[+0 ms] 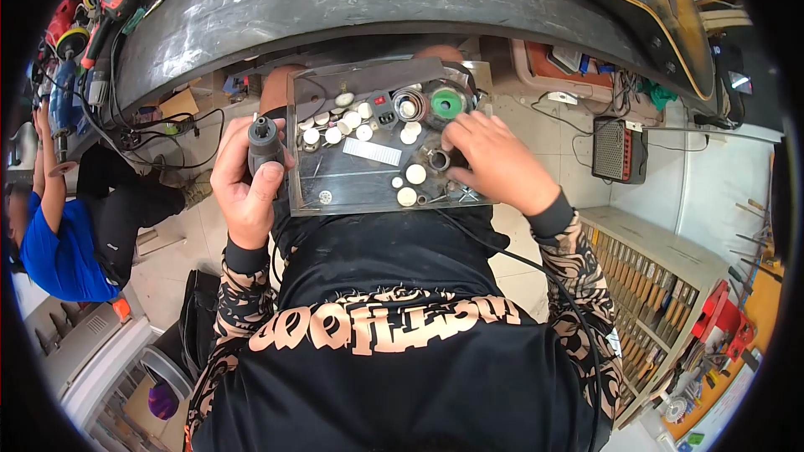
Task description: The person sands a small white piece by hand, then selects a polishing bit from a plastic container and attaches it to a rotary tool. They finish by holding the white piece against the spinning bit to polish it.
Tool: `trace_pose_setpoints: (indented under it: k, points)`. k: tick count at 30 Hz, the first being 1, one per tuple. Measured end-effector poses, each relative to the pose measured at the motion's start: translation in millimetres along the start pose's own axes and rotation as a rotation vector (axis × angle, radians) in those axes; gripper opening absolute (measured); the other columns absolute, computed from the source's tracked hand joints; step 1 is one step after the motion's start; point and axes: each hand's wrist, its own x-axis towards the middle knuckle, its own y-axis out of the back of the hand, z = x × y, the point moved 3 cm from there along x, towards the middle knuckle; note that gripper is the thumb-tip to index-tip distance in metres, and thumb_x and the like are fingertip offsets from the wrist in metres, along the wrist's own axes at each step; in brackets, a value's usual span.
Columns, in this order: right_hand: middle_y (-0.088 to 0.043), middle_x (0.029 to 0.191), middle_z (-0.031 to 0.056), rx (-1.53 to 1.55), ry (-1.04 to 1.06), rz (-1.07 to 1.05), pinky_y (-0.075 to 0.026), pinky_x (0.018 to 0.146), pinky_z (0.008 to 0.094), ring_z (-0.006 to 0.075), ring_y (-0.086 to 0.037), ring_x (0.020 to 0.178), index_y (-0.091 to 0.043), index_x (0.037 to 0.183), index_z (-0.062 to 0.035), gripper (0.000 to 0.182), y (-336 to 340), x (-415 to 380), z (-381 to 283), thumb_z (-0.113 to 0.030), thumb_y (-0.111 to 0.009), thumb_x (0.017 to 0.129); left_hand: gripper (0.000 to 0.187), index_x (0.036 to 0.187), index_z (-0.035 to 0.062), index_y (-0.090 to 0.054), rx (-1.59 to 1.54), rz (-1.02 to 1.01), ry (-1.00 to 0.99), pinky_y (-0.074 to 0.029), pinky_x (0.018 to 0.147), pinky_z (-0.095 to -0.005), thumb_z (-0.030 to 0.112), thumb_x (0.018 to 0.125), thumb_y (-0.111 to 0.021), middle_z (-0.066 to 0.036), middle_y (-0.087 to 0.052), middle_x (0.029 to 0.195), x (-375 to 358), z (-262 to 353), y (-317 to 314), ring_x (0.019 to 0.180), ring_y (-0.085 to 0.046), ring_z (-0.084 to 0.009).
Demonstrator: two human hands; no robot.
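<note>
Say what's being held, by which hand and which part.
Left hand: rotary tool, gripped around its body. Right hand, over the clear-walled tray: can't tell whether it holds anything.

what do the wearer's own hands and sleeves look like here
The left hand and right hand are both ungloved. The long sleeves carry a swirling black-and-tan pattern and end in plain black cuffs at the wrists.

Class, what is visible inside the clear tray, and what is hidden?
The clear tray holds pale discs, a green disc and a white strip, among other things. Whatever lies directly under the right hand is covered.
</note>
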Motion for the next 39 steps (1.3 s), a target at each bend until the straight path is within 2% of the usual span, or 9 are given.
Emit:
trace_pose_setpoints:
  k: [3,9,12,21,27,33,35,36,39]
  points:
    - [-0.071,0.116,0.009,-0.003,0.0,0.097,-0.053,0.103,0.0504,0.0361,-0.069,0.12,-0.068,0.118,-0.0101,0.026,-12.0,8.6,2.3,-0.014,-0.085,0.099,0.06,0.136,-0.0097,-0.077,-0.051,-0.007,-0.023,-0.059,0.082,-0.0345,0.042,0.106,-0.084,-0.015,-0.068,0.129,-0.1,-1.9,-0.1,0.091,-0.076,-0.0196]
    - [-0.073,0.112,0.0107,-0.004,-0.058,0.285,-0.053,0.1,0.0503,0.0349,-0.072,0.114,-0.07,0.117,-0.0085,0.019,8.6,4.7,17.5,-0.015,-0.082,0.103,0.058,0.136,-0.0097,-0.077,-0.057,0.005,-0.022,-0.06,0.084,-0.0352,0.04,0.107,-0.084,-0.014,-0.067,0.129,0.9,2.7,0.1,0.092,-0.076,-0.02]
    - [-0.073,0.111,0.011,0.0,-0.143,0.341,-0.052,0.1,0.0493,0.0348,-0.072,0.112,-0.072,0.117,-0.0077,0.016,23.8,-5.6,35.7,-0.013,-0.08,0.104,0.07,0.137,-0.0096,-0.076,0.012,0.022,-0.012,-0.056,0.079,-0.0347,0.055,0.108,-0.077,-0.013,-0.067,0.124,2.2,6.0,-3.4,0.088,-0.076,-0.0217]
    - [-0.072,0.112,0.0117,0.093,-0.19,0.341,-0.052,0.102,0.049,0.0368,-0.071,0.113,-0.073,0.12,-0.0069,0.017,21.9,-10.9,38.7,-0.008,-0.079,0.103,0.069,0.138,-0.0098,-0.076,0.02,-0.005,-0.021,-0.056,0.08,-0.035,0.053,0.109,-0.077,-0.013,-0.066,0.124,9.1,10.5,-3.2,0.089,-0.076,-0.0218]
    - [-0.07,0.12,0.0121,-0.052,-0.234,0.475,-0.054,0.104,0.0523,0.038,-0.069,0.122,-0.073,0.12,-0.0064,0.019,20.1,-10.9,48.1,-0.007,-0.078,0.102,0.071,0.137,-0.0101,-0.076,0.023,-0.01,-0.023,-0.057,0.081,-0.0358,0.055,0.108,-0.078,-0.014,-0.066,0.126,7.5,7.4,-2.3,0.089,-0.076,-0.0221]
    - [-0.067,0.139,0.016,0.016,-0.185,0.451,-0.053,0.111,0.0529,0.0419,-0.066,0.132,-0.076,0.133,-0.0083,0.037,9.7,10.0,22.3,-0.009,-0.085,0.097,0.074,0.136,-0.0104,-0.076,0.027,-0.005,-0.013,-0.056,0.081,-0.0355,0.057,0.107,-0.079,-0.015,-0.067,0.129,8.8,8.4,-1.1,0.09,-0.076,-0.0224]
    - [-0.064,0.152,0.0191,-0.047,-0.001,0.39,-0.052,0.116,0.0539,0.0432,-0.064,0.138,-0.074,0.148,-0.0096,0.054,2.9,23.3,-0.1,-0.01,-0.086,0.096,0.074,0.136,-0.0104,-0.076,0.051,0.0,-0.029,-0.056,0.081,-0.0356,0.057,0.107,-0.08,-0.015,-0.067,0.13,9.3,4.3,1.6,0.09,-0.076,-0.0224]
    - [-0.066,0.157,0.0158,-0.063,0.012,0.365,-0.05,0.119,0.0548,0.0404,-0.064,0.142,-0.07,0.156,-0.0116,0.062,-7.0,26.9,-0.1,-0.008,-0.085,0.095,0.074,0.137,-0.0104,-0.076,0.076,-0.004,-0.044,-0.056,0.08,-0.0356,0.058,0.107,-0.081,-0.015,-0.067,0.13,9.2,3.3,3.7,0.09,-0.077,-0.0224]
    - [-0.069,0.152,0.0121,0.018,0.019,0.282,-0.049,0.119,0.0549,0.0384,-0.065,0.141,-0.069,0.158,-0.0143,0.064,-13.9,31.2,-2.9,-0.006,-0.082,0.096,0.074,0.136,-0.0104,-0.076,0.045,0.026,-0.056,-0.057,0.08,-0.0359,0.057,0.106,-0.081,-0.015,-0.067,0.129,7.4,5.5,4.4,0.089,-0.076,-0.0221]
